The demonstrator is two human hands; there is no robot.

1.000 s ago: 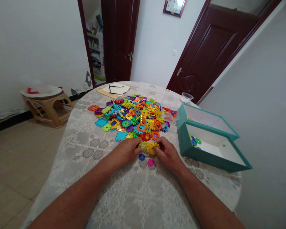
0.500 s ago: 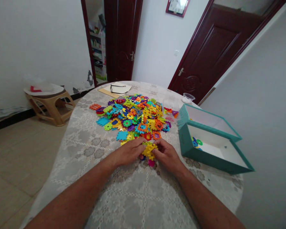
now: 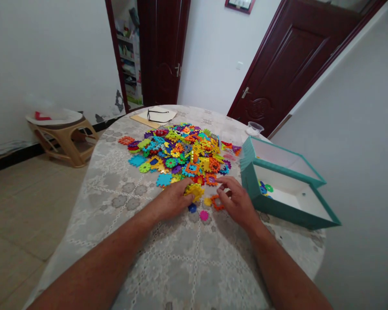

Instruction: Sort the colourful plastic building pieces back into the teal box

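My left hand point(image 3: 175, 199) is closed on a yellow toothed building piece point(image 3: 195, 192) in front of the pile. To the right, my right hand point(image 3: 235, 199) holds nothing that I can see; its fingers are apart, over an orange square frame piece point(image 3: 216, 202) on the cloth. Its index fingertip reaches close to an orange and purple square piece point(image 3: 211, 179) at the pile's edge. Between the hands lies a small yellow piece point(image 3: 207, 201). Nearer me are a blue round piece point(image 3: 192, 208) and a pink round piece point(image 3: 204, 215).
A heap of colourful plastic pieces point(image 3: 181, 148) covers the table's middle. At right stands an open teal box point(image 3: 278, 211) with a few pieces inside. Glasses point(image 3: 158, 116) rest on papers at the back, and a clear plastic tub point(image 3: 255, 127) sits at the far right.
My right hand has let go of the yellow piece and moved right, its fingers opening. My left hand keeps the yellow piece. The orange frame and small yellow piece are now uncovered.
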